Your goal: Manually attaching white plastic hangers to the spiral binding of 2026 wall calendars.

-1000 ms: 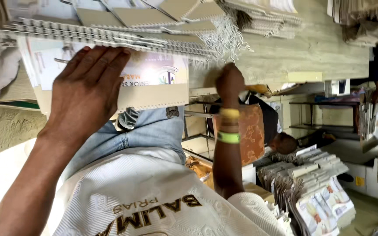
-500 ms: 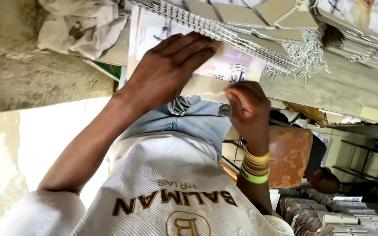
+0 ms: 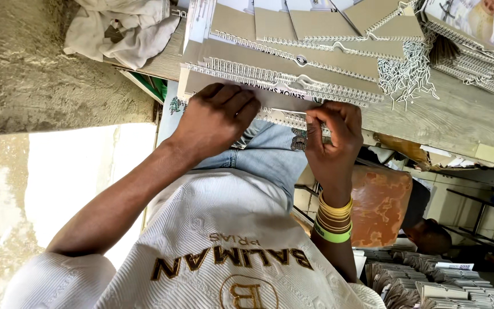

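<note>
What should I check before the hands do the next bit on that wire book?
1. Left hand pressed flat on the booklet: ok.
2. Right hand pinching the wire spiral: ok.
3. Spiral through every hole: cannot tell.
4. Spare wire pieces close by: ok.
5. Booklet fully on the table: not ok, its near edge seems to hang over the lap.
</note>
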